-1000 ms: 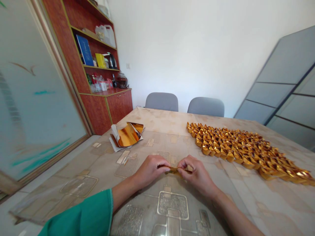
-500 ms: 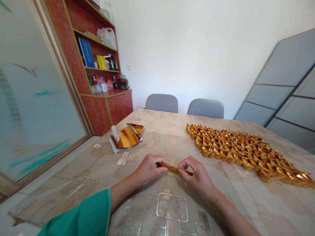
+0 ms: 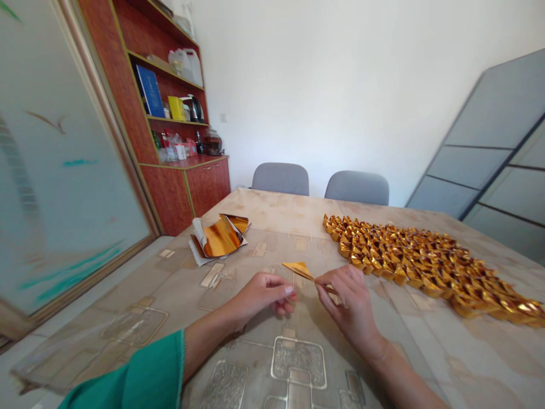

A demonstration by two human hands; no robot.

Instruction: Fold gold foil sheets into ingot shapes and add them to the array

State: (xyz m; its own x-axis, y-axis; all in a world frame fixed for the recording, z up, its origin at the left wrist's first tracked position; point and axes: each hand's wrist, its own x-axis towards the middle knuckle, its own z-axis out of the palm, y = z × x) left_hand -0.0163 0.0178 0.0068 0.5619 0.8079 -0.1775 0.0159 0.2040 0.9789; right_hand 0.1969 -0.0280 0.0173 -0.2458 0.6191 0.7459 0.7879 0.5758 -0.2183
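My right hand (image 3: pixel 351 301) pinches a folded piece of gold foil paper (image 3: pixel 299 269) by its right end. The paper's pointed left end sticks out in the air over the table. My left hand (image 3: pixel 266 296) is just to the left and below it, empty, with thumb and fingers loosely bent and apart. To the right of my hands stand many folded gold paper ingots (image 3: pixel 395 250), packed in close rows. A loose stack of gold foil sheets (image 3: pixel 221 236) with pale backs lies beyond my left hand.
A patterned cover lies over the table (image 3: pixel 264 210). Two grey chairs (image 3: pixel 280 178) (image 3: pixel 356 186) stand at its far side. A red-brown shelf cabinet (image 3: pixel 206 180) with bottles and a kettle is at the back left, beside a frosted glass door (image 3: pixel 63 170).
My left hand has let go of the folded gold paper and dropped slightly. The right hand still holds the paper, whose free end now points up and left.
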